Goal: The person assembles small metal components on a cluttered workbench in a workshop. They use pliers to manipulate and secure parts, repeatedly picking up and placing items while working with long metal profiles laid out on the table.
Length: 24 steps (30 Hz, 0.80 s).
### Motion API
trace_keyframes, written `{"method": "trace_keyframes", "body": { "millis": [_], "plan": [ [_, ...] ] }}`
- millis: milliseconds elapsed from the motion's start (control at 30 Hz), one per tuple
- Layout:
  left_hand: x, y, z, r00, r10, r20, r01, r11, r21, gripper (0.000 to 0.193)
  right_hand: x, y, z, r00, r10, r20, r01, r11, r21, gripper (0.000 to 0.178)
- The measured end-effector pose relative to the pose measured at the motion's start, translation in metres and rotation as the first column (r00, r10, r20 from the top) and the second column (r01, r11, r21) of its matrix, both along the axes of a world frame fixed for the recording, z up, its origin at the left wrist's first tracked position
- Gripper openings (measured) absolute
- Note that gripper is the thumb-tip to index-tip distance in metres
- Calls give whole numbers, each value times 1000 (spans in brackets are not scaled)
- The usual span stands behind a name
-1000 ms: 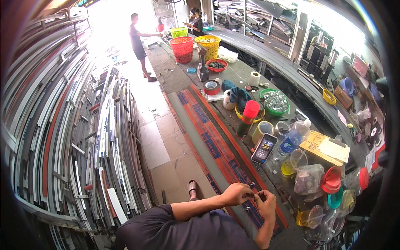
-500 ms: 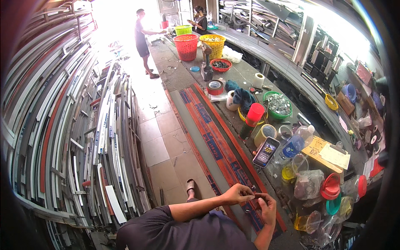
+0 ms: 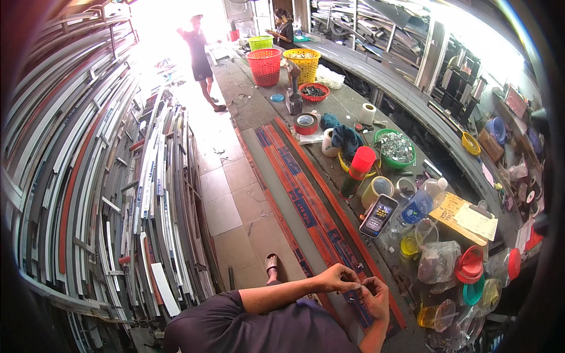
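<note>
My left hand [image 3: 340,279] and my right hand [image 3: 375,299] meet fingertip to fingertip over the near end of the long profiles. Both are pinched closed around something too small to make out. Beneath them run long metal profiles [image 3: 296,187] wrapped in orange-red film with dark blue patches, lying lengthwise on the workbench. A grey strip [image 3: 276,187] shows between the filmed bars. On the film beside my right hand lies a small dark piece [image 3: 352,299], its kind unclear.
To the right stand a phone [image 3: 379,216], a plastic bottle [image 3: 419,202], a red-capped can [image 3: 360,165] and a green basket [image 3: 395,148] of metal bits. Farther up are a cordless drill [image 3: 293,94] and a red basket [image 3: 264,66]. Stacked profiles [image 3: 123,194] fill the left. Two people stand beyond.
My right hand's fingers have curled in closer to my left fingertips. The standing person at the far end has raised an arm from the bench toward the head.
</note>
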<state>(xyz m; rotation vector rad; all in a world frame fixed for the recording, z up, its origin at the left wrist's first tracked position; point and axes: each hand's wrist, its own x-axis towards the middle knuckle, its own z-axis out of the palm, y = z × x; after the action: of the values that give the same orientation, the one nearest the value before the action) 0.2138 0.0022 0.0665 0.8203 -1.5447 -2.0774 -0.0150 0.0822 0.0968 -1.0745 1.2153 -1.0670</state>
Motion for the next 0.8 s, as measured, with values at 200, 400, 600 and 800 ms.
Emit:
{"method": "trace_keyframes", "body": {
  "millis": [200,400,600,800],
  "plan": [
    [0,1,1,1000,-3,-9,2,1000,-31,38,9,2,-6,941,-68,-332,29,992,-120,23],
    [-3,4,-5,995,73,67,-59,979,-195,30,16,4,-11,858,-178,-481,34,955,-293,41],
    [-4,5,-3,985,127,120,-91,958,-272,27,27,5,-8,835,-277,-476,105,929,-356,25],
    [-4,3,-3,989,123,83,-100,967,-236,25,23,6,-1,854,-239,-462,87,941,-326,17]
  ]
}}
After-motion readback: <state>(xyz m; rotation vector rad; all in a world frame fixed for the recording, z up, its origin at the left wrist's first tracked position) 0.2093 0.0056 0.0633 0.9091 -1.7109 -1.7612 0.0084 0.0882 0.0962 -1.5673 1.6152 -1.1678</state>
